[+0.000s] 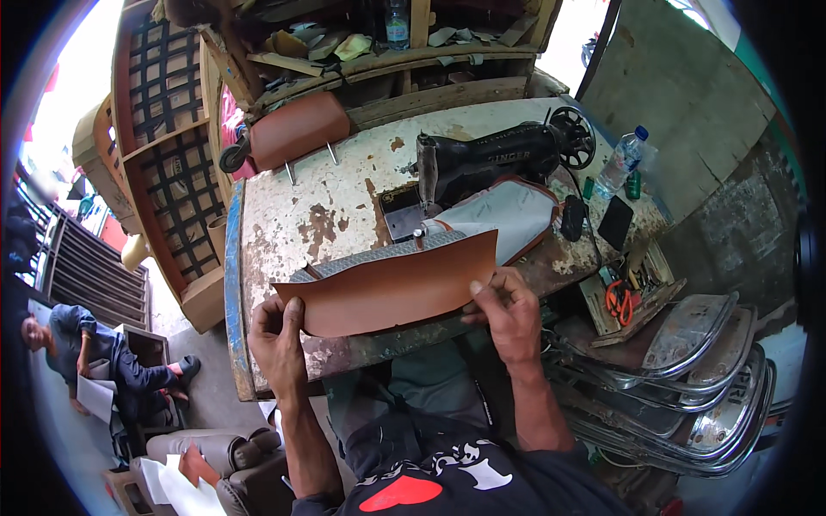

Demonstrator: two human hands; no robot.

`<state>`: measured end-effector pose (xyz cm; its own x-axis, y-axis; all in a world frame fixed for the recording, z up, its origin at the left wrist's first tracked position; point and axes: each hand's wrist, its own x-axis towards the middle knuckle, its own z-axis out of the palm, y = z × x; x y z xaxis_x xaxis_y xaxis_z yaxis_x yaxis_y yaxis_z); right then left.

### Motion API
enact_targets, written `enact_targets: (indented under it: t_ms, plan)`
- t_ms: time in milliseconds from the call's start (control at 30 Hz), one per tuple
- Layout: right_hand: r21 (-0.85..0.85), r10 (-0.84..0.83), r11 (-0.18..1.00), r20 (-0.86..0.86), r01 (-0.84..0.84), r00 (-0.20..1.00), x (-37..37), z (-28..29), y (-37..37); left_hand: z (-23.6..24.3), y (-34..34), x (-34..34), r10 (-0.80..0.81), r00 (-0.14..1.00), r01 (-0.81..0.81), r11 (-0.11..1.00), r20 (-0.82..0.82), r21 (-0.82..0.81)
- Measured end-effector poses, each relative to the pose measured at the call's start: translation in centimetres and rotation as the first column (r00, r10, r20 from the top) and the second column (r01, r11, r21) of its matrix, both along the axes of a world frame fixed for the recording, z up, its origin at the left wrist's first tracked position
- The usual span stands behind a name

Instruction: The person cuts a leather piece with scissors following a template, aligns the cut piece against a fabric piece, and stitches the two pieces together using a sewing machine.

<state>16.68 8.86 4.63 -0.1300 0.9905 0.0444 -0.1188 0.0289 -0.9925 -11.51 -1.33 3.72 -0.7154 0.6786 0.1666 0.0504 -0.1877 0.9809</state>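
Note:
Between my two hands stretches a long piece of brown leather-like material (pixel 391 297), held up over the table's front edge. Its left end is pinched by my left hand (pixel 280 344), thumb in front. At the right end, my right hand (pixel 509 320) grips the lower corner between thumb and fingers. Just behind the brown piece lies a grey patterned material (pixel 379 258), partly hidden; whether the two are joined I cannot tell. A black sewing machine (pixel 495 159) stands beyond, with a pale-backed, brown-edged piece (pixel 508 213) lying under and in front of its arm.
The worn white table (pixel 284 224) carries a brown roll (pixel 301 129) at the back left. On its right are a water bottle (pixel 621 163), a dark phone-like slab (pixel 615 222) and a drawer with orange-handled scissors (pixel 618 301). Stacked metal-framed seats (pixel 688 378) stand right; a person (pixel 95 353) sits left.

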Motion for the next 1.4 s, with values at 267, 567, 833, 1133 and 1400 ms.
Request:
enact_targets:
  t_ms: [267,567,833,1133,1400]
  plan:
    - [-0.157,-0.043,0.987,-0.072,0.031,0.996,-0.5,0.1,0.5,-0.4,0.1,-1.5,-0.033,0.999,0.032,0.999,-0.037,-0.023]
    - [-0.209,0.02,0.977,-0.109,-0.042,0.994,0.2,0.2,1.6,-0.4,0.5,-2.0,-0.05,0.999,0.051,0.996,0.005,-0.072]
    - [-0.007,-0.027,1.0,-0.035,0.027,0.999,-2.2,-1.8,-0.4,-0.1,-1.5,-2.4,-0.003,0.994,0.0,1.0,0.109,0.03]
    - [0.03,0.259,0.966,-0.015,-0.258,0.966,-15.6,-4.4,6.7,-3.3,-0.7,-15.9,0.077,0.996,-0.071,0.99,-0.044,0.126]
    - [-0.03,0.295,0.953,-0.147,-0.302,0.944,-17.9,-7.7,8.6,-6.0,-0.2,-17.0,0.13,0.983,-0.151,0.973,0.13,0.172]
